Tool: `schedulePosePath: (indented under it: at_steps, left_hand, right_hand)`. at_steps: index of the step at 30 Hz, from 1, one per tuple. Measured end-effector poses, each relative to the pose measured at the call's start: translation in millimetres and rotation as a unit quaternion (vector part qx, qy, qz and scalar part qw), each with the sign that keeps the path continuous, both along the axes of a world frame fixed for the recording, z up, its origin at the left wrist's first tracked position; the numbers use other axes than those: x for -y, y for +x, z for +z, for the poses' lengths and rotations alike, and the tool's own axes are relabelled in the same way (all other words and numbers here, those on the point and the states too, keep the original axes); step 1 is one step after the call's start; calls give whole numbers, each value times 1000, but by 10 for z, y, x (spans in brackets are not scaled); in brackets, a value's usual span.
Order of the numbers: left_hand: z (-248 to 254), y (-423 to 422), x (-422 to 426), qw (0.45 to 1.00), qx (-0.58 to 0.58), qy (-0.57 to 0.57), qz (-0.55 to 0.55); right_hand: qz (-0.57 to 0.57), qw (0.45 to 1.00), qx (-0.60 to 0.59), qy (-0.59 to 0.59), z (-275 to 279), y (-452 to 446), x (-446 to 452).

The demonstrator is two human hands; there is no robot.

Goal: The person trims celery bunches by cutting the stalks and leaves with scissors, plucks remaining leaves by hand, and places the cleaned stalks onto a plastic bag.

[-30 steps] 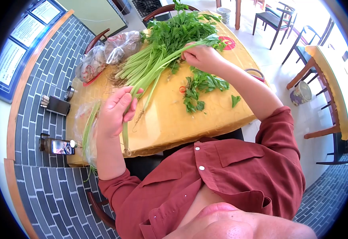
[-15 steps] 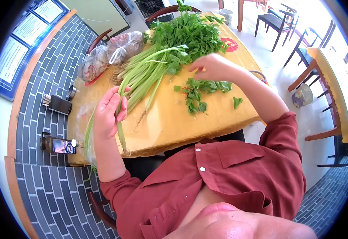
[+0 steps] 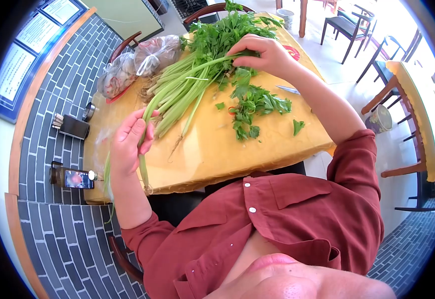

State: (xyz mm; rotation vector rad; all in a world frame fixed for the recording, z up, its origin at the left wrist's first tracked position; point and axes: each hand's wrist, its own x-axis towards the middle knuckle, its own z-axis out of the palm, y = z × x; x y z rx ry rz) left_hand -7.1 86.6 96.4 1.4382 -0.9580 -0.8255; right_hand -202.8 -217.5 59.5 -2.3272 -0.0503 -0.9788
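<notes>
My left hand (image 3: 134,139) is wrapped round the lower part of a long celery stalk (image 3: 165,90), whose root end hangs near the table's front edge. At the stalk's upper end, my right hand (image 3: 257,52) has its thumb and fingers round the tip. Behind them a pile of leafy celery (image 3: 227,32) lies on the yellow tablecloth (image 3: 212,144), its pale stems and roots toward the left. Loose torn leaves (image 3: 255,102) lie right of the stems, with one small leaf (image 3: 298,127) apart from them.
Clear plastic bags (image 3: 157,54) with contents sit at the table's back left. A blade (image 3: 288,89) shows beside my right forearm. Along the left wall are a phone (image 3: 79,179) and a dark holder (image 3: 74,128). Chairs (image 3: 347,27) and a patterned bin (image 3: 379,118) stand right.
My right hand left the stalk's upper end, moved down over the loose leaves, then returned to the stalk. The stalk's tip looks less leafy, and my left hand has shifted slightly left.
</notes>
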Motion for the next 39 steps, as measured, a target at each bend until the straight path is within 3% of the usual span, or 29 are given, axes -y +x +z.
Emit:
schedulePosePath:
  at_steps: [1,4,7,10,16,19,22,24,25,28,29,32,33,36,38,39]
  left_hand:
    - [14,1,-7,1000,-1,3,0]
    - [34,1,-9,1000,5,13,0]
    - [46,-1,1,1000,20,20,1]
    - [62,-9,16,999,33,30,-6]
    - [106,-96,66,997,61,42,-21]
    - [104,-135,74,996,76,45,-27]
    - [97,-186,108,995,77,47,-32]
    - [87,-212,136,996,68,50,-30]
    - [80,-216,149,997,62,49,-27]
    - [64,-152,109,998,45,45,-4]
    - [70,-117,86,998,40,41,7]
    - [86,-90,36,999,25,33,26]
    - [87,-82,20,999,23,28,24]
    - [104,-73,9,1000,20,10,16]
    - [131,-88,-2,1000,20,4,10]
    - [138,-83,-14,1000,20,2,10]
  right_hand:
    - [4,999,-25,48,19,-28,-11]
    - [50,998,-22,21,-20,-48,43]
    - [35,989,-9,-142,-16,-31,119]
    - [-37,938,45,-342,64,-48,81]
    - [-151,857,-52,-489,144,-120,25]
    - [-155,878,30,-452,78,-55,100]
    - [-137,945,116,-272,-10,67,166]
    - [-155,986,51,-16,-34,42,38]
    - [-160,980,17,114,-30,26,-14]
    - [-198,914,30,352,-91,-22,266]
    - [-208,945,-45,247,-96,-94,353]
    - [-89,969,-188,132,-340,-127,461]
    - [-103,977,-185,18,-411,-107,436]
    - [-46,992,-115,30,-502,-10,296]
    - [-7,950,-230,211,-295,-25,33]
    - [41,958,-185,214,-417,29,81]
